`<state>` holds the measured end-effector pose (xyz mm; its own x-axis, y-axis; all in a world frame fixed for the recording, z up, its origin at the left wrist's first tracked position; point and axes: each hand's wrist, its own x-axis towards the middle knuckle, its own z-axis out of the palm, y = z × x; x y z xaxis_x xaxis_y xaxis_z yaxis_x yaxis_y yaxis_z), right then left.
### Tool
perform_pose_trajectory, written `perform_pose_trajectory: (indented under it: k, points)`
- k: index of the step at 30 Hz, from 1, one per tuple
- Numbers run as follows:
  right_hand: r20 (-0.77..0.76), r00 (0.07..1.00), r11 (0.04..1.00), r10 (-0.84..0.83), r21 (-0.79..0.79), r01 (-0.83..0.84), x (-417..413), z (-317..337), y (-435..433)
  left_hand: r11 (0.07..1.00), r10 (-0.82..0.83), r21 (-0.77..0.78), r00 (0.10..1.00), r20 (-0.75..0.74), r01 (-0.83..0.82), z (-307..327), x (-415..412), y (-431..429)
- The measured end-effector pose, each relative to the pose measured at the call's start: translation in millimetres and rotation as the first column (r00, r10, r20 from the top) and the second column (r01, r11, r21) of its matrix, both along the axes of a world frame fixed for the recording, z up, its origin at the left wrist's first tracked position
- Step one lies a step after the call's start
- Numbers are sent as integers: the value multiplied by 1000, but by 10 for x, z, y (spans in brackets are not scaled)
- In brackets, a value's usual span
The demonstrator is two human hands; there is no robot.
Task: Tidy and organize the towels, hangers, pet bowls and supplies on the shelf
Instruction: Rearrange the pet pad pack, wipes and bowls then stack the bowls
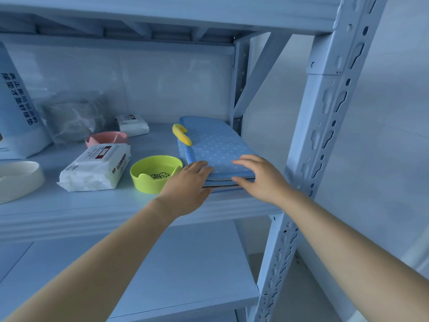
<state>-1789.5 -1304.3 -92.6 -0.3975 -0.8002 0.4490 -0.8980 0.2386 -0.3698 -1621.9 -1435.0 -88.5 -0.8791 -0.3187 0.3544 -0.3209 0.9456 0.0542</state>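
Blue dotted towel lay folded on shelf | left hand gripped its near corner, fingers curled | right hand pinched front edge, fingers on top

A pale metal shelving rack fills most of the frame, with its perforated upright post running down the right side, a diagonal brace at upper centre, a glossy pale wall at far right and a strip of floor at lower right, all under cool bluish light.
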Motion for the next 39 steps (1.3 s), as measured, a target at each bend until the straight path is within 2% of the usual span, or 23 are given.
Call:
perform_pose_trajectory:
  k: [5, 11, 13, 16, 20, 23, 29, 35, 39]
  points:
    - [-22, 1000, 1000, 14, -14, -14, -3, 36, 11, 1000, -18, 21, 999, -30, 19, 43, 14, -24]
    - [-49, 995, 961, -83, 261, 93, -70, -47, -41, 999, -11, 46, 997, 73, 8, 6, -102, -86]
    - [-60, 993, 962, -99, 248, 111, -62, -84, -57, 999, -11, 39, 998, 61, 9, -11, -109, -98]
    - [-81, 991, 982, -109, 147, 121, -7, -55, -45, 1000, -28, 11, 999, 27, 27, 5, -88, -85]
    - [-125, 982, 989, -143, 1, 145, 51, 42, 21, 997, -81, -16, 990, -115, 80, 108, -64, -36]
    - [-143, 981, 991, -134, -41, 130, 89, 73, 119, 996, -90, -40, 980, -178, 85, 161, -7, 46]
    - [-174, 981, 996, -90, -14, 89, 212, -61, 366, 990, -140, -61, 962, -235, 129, -45, 191, 275]
    - [-202, 976, 994, -87, 53, 100, 327, -145, 532, 991, -122, 21, 966, -228, 130, -264, 280, 385]
    - [-108, 994, 992, -35, 118, 48, 314, -62, 556, 997, -61, 36, 979, -196, 70, -261, 278, 423]
